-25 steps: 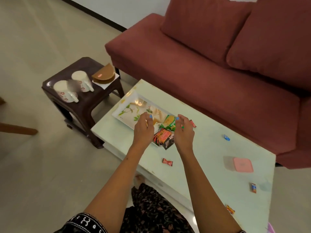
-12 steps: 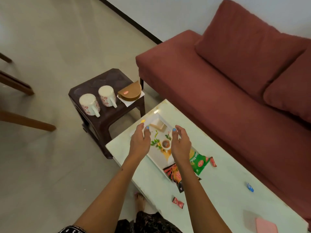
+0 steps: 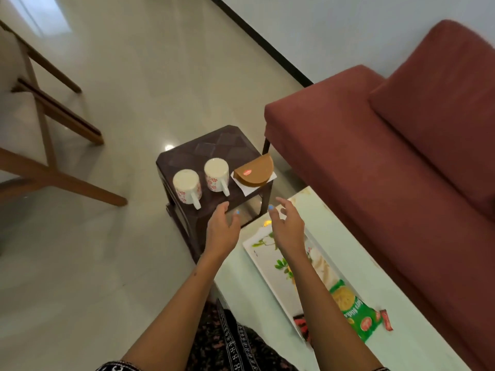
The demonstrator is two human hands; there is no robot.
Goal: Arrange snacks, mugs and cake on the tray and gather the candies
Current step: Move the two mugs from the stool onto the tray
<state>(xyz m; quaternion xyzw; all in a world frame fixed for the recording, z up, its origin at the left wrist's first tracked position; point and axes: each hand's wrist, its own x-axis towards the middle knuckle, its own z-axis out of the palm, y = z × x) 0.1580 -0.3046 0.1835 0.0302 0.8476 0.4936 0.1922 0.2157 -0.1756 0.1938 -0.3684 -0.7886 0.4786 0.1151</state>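
Observation:
Two white mugs with red flowers, one (image 3: 187, 188) on the left and one (image 3: 216, 175) beside it, stand on a dark brown stool (image 3: 211, 148). A half-round brown cake (image 3: 255, 168) lies on white paper at the stool's right edge. The white floral tray (image 3: 263, 266) sits on the pale table (image 3: 417, 303), holding a green snack packet (image 3: 353, 309) and a red-black one (image 3: 301, 324). My left hand (image 3: 222, 230) and my right hand (image 3: 288, 226) hover empty with fingers spread, between the tray and the stool. A red candy (image 3: 387, 319) lies beside the green packet.
A dark red sofa (image 3: 388, 162) runs along the right, close to the table. Wooden chair legs (image 3: 53, 162) stand on the tiled floor at the left. Open floor lies around the stool.
Both hands have left the tray's packets and stretched forward toward the stool. The view has swung left, bringing mugs and cake nearer the centre.

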